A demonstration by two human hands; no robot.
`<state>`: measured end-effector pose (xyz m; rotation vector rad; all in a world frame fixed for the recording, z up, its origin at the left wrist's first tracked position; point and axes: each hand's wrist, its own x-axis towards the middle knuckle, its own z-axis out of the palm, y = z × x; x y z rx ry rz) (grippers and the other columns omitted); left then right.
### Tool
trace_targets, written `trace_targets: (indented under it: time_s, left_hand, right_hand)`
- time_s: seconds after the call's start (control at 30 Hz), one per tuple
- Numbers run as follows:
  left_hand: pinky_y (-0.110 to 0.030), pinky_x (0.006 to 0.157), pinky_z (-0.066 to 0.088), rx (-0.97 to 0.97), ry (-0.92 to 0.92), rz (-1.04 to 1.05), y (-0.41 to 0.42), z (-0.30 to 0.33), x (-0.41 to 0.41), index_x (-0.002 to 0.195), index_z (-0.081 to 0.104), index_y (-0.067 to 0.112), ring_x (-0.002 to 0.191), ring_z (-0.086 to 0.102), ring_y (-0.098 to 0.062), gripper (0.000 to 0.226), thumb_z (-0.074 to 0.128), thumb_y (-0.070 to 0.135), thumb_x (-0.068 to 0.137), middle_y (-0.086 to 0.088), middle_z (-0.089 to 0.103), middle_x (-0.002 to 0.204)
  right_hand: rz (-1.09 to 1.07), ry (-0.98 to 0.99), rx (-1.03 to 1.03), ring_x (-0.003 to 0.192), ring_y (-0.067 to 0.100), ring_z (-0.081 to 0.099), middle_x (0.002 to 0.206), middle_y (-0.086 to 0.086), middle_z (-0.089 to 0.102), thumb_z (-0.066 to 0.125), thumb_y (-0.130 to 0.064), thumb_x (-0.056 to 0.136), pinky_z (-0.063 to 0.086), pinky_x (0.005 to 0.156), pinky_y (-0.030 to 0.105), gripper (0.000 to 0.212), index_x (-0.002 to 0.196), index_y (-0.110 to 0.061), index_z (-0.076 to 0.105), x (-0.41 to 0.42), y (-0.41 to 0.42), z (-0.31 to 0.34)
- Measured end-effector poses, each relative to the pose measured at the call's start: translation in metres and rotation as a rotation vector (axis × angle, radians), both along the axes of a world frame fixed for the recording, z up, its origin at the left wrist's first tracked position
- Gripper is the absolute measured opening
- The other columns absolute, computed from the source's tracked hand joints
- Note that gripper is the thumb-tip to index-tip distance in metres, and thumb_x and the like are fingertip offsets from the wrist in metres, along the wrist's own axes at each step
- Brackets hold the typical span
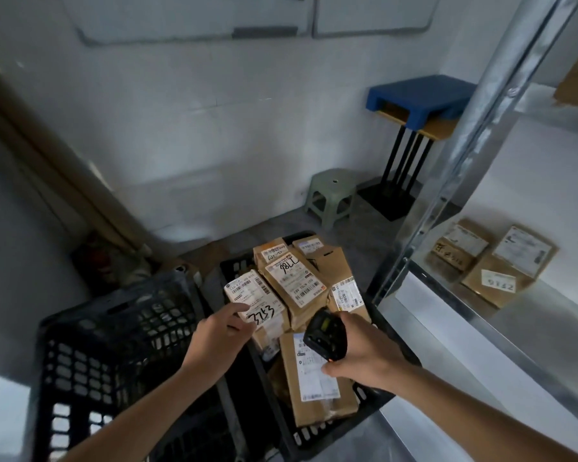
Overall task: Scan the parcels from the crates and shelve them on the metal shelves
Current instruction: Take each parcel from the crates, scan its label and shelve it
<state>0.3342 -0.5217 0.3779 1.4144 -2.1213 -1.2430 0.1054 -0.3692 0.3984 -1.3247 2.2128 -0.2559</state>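
Brown parcel marked 3753 [259,305] lying on top of the heap in the black crate [344,428], among other labelled parcels, one marked 7786 [294,281] just behind it. Left hand [216,341] at the near left edge of that parcel, index finger extended onto its label, other fingers loosely bent, grasping nothing. Right hand [364,353] to the right of the parcel, clenched round a black handheld scanner [324,335] held above a long parcel [314,378]. Second black crate [114,328] left of the first. Metal shelf [447,315] on the right, carrying shelved parcels [494,261]. Green stool [331,195] beyond.
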Motion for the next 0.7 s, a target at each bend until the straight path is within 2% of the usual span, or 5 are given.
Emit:
trace_targets:
  time_s: [0.1, 0.27, 0.43, 0.57, 0.7]
  left_hand:
    - [-0.029, 0.077, 0.060, -0.001, -0.025, 0.039, -0.003, -0.005, 0.004, 0.126, 0.064, 0.031, 0.083, 0.069, -0.001, 0.035, 0.070, 0.037, 0.092, 0.011, 0.072, 0.099]
    - [-0.029, 0.075, 0.058, 0.037, -0.030, 0.135, -0.009, -0.017, -0.002, 0.139, 0.053, 0.026, 0.085, 0.066, -0.002, 0.053, 0.072, 0.037, 0.090, 0.004, 0.065, 0.118]
    - [-0.033, 0.076, 0.059, 0.158, -0.017, 0.188, -0.017, -0.034, -0.011, 0.142, 0.051, 0.028, 0.088, 0.067, -0.007, 0.056, 0.071, 0.039, 0.091, 0.008, 0.065, 0.119]
    - [-0.033, 0.075, 0.059, 0.213, -0.006, 0.187, -0.020, -0.048, -0.015, 0.130, 0.059, 0.034, 0.092, 0.066, -0.006, 0.040, 0.068, 0.041, 0.092, 0.014, 0.069, 0.110]
    - [-0.043, 0.084, 0.059, 0.277, 0.025, 0.208, -0.023, -0.057, -0.018, 0.111, 0.063, 0.045, 0.094, 0.066, -0.005, 0.018, 0.065, 0.038, 0.094, 0.018, 0.072, 0.102]
  right_hand:
    - [0.001, 0.005, -0.040, 0.100, 0.010, 0.061, 0.112, -0.016, 0.058, 0.086, -0.047, 0.066, 0.055, 0.082, 0.030, 0.068, 0.122, -0.037, 0.048, 0.003, -0.012, -0.002]
    - [0.004, -0.104, -0.097, 0.098, 0.008, 0.063, 0.111, -0.019, 0.056, 0.083, -0.049, 0.057, 0.059, 0.085, 0.037, 0.066, 0.113, -0.042, 0.051, 0.013, -0.037, -0.012]
    - [0.098, -0.156, -0.129, 0.100, 0.004, 0.060, 0.110, -0.020, 0.055, 0.085, -0.044, 0.059, 0.058, 0.088, 0.036, 0.062, 0.113, -0.040, 0.055, 0.021, -0.071, -0.016]
    - [0.121, -0.174, -0.146, 0.107, 0.005, 0.057, 0.117, -0.017, 0.053, 0.090, -0.039, 0.063, 0.053, 0.094, 0.031, 0.072, 0.125, -0.038, 0.055, 0.026, -0.088, -0.016]
    - [0.153, -0.170, -0.135, 0.110, 0.008, 0.057, 0.120, -0.016, 0.054, 0.089, -0.039, 0.064, 0.052, 0.097, 0.033, 0.073, 0.129, -0.036, 0.056, 0.030, -0.094, -0.014]
